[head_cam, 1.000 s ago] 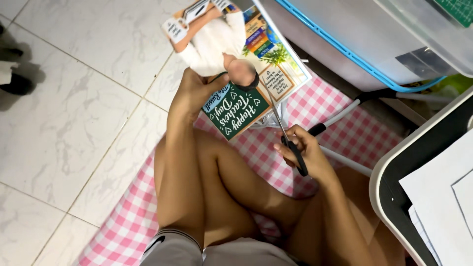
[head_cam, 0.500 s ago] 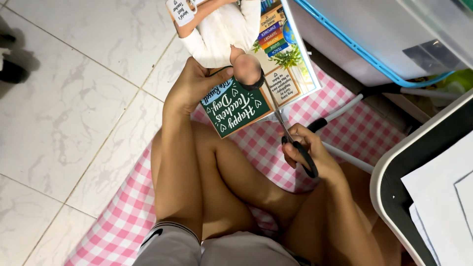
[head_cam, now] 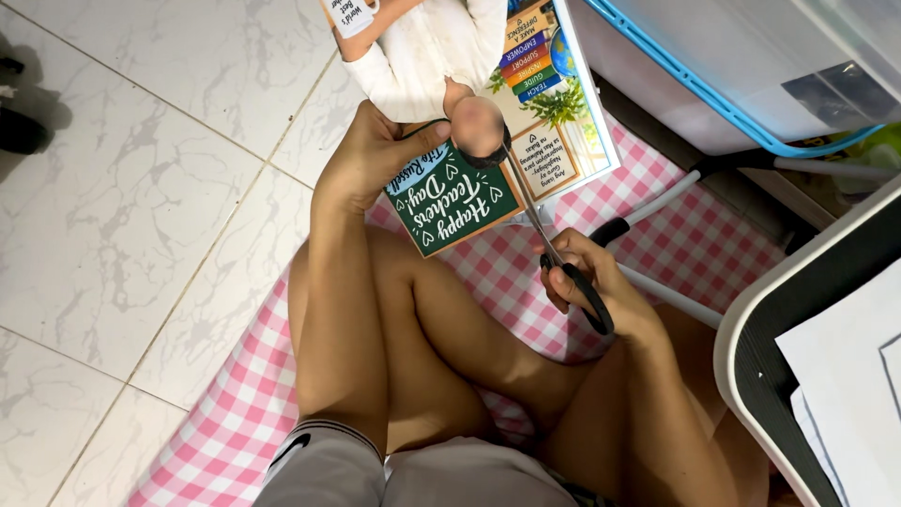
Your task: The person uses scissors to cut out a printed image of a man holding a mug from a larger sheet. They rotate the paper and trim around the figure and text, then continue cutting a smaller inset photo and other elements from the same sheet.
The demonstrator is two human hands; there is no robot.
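Observation:
My left hand pinches the near edge of a large printed colour sheet and holds it up over the floor. The sheet shows a pictured person in white, a dark green panel and a stack of coloured books. My right hand grips black-handled scissors with its fingers through the loops. The blades point up into the sheet, beside the green panel. My bare knees are folded below both hands.
A pink-and-white checked mat lies under me on a white marble tile floor. A clear plastic bin with a blue rim stands at top right. A grey tray with white paper sits at right. White tubes lie on the mat.
The sheet and both hands have shifted slightly up and right in view. The scissors have moved further along the sheet's cut beside the green panel.

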